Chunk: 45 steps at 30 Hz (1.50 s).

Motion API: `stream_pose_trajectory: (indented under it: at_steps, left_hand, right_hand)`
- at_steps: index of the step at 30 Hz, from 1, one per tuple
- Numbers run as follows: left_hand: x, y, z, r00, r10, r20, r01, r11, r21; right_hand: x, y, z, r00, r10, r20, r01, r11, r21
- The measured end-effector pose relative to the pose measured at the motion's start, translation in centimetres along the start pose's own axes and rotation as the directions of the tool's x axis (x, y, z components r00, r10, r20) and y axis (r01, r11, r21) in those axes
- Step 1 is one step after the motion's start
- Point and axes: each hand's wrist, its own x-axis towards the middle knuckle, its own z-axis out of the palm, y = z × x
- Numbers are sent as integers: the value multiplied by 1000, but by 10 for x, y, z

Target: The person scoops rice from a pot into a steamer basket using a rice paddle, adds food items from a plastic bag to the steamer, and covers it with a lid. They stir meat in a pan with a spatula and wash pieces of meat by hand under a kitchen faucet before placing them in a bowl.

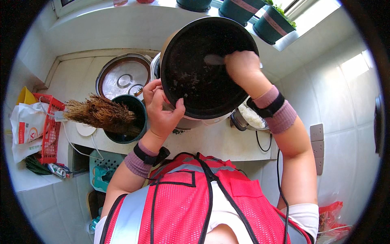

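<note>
A dark, round inner pot point(201, 45) is tilted with its mouth toward me, bits of rice stuck to its inside. My left hand point(164, 109) grips its lower left rim with the thumb over the edge. Inside the mouth, at the right, my right hand point(243, 68) is closed on the handle of a blurred, pale utensil, perhaps a rice paddle point(213, 59). Behind and below the pot, a white cooker body point(155, 67) shows in part. White rice point(253, 117) lies in a bowl, partly hidden by my right wrist.
Left of the pot are a round metal lid point(122, 74) and a dark green bucket point(143, 134) holding a bristly brush point(100, 117). A red basket point(50, 134) stands far left. Green plant pots point(271, 26) line the windowsill. A black cord point(278, 180) hangs beside my right arm.
</note>
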Motion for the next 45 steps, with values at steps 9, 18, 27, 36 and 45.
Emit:
stream_pose_trajectory:
  at_steps: [9,18,27,36,45]
  left_hand:
    - [-1,-4,0,999,39,1,-39,999,18]
    - [-2,-4,1,999,46,-4,-46,999,27]
    - [-2,-3,-1,1000,23,-9,-23,999,31]
    - [-2,-4,3,1000,-2,-3,2,1000,-19]
    - [-2,-7,7,1000,21,-23,-21,1000,-11]
  right_hand:
    - [-2,2,6,1000,-20,4,20,1000,-13]
    - [-5,-4,19,998,-59,22,60,998,-35]
    - [-10,-21,19,991,-134,5,134,991,7]
    - [-27,-31,52,960,-277,-44,279,922,267]
    - [-30,-56,48,972,-197,-128,230,907,352]
